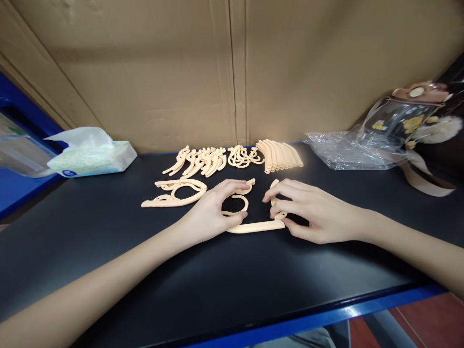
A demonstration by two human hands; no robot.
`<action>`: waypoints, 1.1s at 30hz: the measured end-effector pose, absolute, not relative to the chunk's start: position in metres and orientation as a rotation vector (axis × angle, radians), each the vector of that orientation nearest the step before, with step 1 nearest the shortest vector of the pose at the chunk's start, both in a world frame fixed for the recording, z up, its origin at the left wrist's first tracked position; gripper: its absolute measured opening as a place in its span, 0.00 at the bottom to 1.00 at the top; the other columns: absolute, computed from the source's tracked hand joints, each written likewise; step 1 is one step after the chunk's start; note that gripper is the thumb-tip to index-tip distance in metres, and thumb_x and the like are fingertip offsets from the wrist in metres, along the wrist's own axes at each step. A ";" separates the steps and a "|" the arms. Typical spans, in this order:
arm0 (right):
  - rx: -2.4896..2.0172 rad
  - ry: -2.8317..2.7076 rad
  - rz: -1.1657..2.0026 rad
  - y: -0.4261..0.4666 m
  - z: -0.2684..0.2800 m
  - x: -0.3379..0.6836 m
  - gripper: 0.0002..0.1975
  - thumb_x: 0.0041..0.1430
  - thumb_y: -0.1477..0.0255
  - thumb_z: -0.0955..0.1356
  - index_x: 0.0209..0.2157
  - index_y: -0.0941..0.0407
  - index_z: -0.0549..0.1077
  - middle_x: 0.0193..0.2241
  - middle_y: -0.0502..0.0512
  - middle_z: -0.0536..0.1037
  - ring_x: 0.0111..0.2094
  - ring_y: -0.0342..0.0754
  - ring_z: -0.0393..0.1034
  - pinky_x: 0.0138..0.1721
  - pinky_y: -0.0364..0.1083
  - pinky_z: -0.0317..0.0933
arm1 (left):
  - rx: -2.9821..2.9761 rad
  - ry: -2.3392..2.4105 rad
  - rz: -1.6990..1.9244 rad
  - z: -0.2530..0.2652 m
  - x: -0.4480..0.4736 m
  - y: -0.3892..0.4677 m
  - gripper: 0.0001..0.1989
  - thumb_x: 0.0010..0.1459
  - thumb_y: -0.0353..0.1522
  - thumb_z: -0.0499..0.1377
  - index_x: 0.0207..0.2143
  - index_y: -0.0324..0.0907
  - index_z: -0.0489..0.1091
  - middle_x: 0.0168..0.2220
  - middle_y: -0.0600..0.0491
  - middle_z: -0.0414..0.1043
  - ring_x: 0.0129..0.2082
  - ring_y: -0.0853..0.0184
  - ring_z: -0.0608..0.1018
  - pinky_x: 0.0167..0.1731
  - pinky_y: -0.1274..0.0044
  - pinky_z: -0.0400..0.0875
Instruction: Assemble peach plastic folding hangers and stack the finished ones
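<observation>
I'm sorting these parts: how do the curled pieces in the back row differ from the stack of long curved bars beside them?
The curled pieces bend into open hooks, while the curved bars bow only gently. The curled pieces look thinner than the bars. The curled pieces lie in an overlapping jumble; the bars sit side by side. Both are cream and lie on the black table, beyond the hands.
</observation>
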State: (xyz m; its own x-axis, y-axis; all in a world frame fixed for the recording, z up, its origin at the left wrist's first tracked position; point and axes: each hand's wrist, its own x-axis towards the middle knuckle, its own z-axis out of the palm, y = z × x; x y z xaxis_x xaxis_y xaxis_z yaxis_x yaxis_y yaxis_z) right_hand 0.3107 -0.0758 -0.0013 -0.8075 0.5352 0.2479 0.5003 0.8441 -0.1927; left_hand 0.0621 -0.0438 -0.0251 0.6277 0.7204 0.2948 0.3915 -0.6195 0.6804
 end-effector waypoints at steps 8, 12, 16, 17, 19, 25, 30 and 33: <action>-0.865 -2.733 0.112 -0.076 -0.003 0.311 0.10 0.58 0.77 0.61 0.40 0.55 0.69 0.49 0.59 0.67 0.47 0.49 0.64 0.46 0.50 0.62 | 2.384 0.950 0.836 -0.024 0.063 -0.047 0.17 0.57 0.28 0.57 0.50 0.42 0.64 0.52 0.50 0.68 0.54 0.64 0.70 0.56 0.69 0.65; -0.965 -2.681 -0.019 -0.076 -0.003 0.311 0.13 0.60 0.75 0.60 0.45 0.57 0.69 0.47 0.60 0.69 0.47 0.51 0.66 0.44 0.51 0.64 | 2.426 1.018 0.881 -0.023 0.063 -0.050 0.14 0.58 0.29 0.57 0.48 0.42 0.64 0.48 0.51 0.69 0.50 0.64 0.72 0.53 0.70 0.66; -0.938 -2.650 0.105 -0.077 -0.004 0.309 0.13 0.63 0.74 0.58 0.45 0.58 0.70 0.48 0.61 0.69 0.46 0.50 0.68 0.45 0.50 0.65 | 2.497 1.023 0.869 -0.022 0.064 -0.052 0.14 0.58 0.30 0.56 0.48 0.43 0.64 0.48 0.50 0.69 0.50 0.63 0.72 0.52 0.69 0.66; -0.910 -2.650 0.181 -0.078 -0.005 0.308 0.12 0.63 0.73 0.59 0.43 0.57 0.70 0.48 0.61 0.70 0.45 0.49 0.68 0.44 0.49 0.65 | 2.514 1.024 0.866 -0.022 0.064 -0.052 0.14 0.59 0.30 0.56 0.48 0.43 0.63 0.48 0.50 0.69 0.50 0.63 0.72 0.52 0.69 0.66; -0.853 -2.648 0.324 -0.079 -0.006 0.304 0.09 0.62 0.70 0.62 0.41 0.57 0.71 0.48 0.59 0.70 0.44 0.47 0.69 0.44 0.47 0.64 | 2.537 1.024 0.866 -0.022 0.065 -0.052 0.14 0.59 0.30 0.56 0.48 0.44 0.63 0.49 0.50 0.69 0.51 0.63 0.71 0.52 0.69 0.66; -0.771 -2.617 0.667 -0.088 -0.006 0.293 0.08 0.55 0.78 0.66 0.37 0.55 0.72 0.49 0.54 0.70 0.38 0.41 0.71 0.41 0.41 0.64 | 2.538 0.940 0.853 -0.022 0.065 -0.052 0.14 0.59 0.29 0.56 0.48 0.44 0.63 0.50 0.49 0.68 0.51 0.62 0.71 0.51 0.68 0.67; -0.728 -2.578 0.823 -0.091 -0.006 0.291 0.19 0.50 0.84 0.64 0.43 0.54 0.71 0.50 0.54 0.70 0.37 0.40 0.69 0.39 0.41 0.63 | 2.493 0.977 0.841 -0.020 0.065 -0.051 0.16 0.58 0.30 0.57 0.49 0.43 0.63 0.49 0.50 0.68 0.51 0.62 0.70 0.51 0.69 0.66; -0.737 -2.581 0.844 -0.091 -0.005 0.290 0.22 0.50 0.85 0.63 0.46 0.54 0.69 0.48 0.54 0.70 0.34 0.40 0.68 0.35 0.40 0.63 | 2.494 0.939 0.828 -0.019 0.065 -0.051 0.17 0.57 0.29 0.58 0.49 0.43 0.63 0.49 0.50 0.67 0.51 0.63 0.70 0.51 0.70 0.66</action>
State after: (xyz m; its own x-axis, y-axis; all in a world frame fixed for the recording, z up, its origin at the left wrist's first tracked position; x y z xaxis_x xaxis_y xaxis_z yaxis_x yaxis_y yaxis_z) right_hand 0.2902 -0.0912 -0.0053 -0.8132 0.5643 0.1427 0.3709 0.6913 -0.6201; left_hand 0.0647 -0.0510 -0.0192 0.6097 0.6851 0.3985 0.4810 -0.7195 0.5010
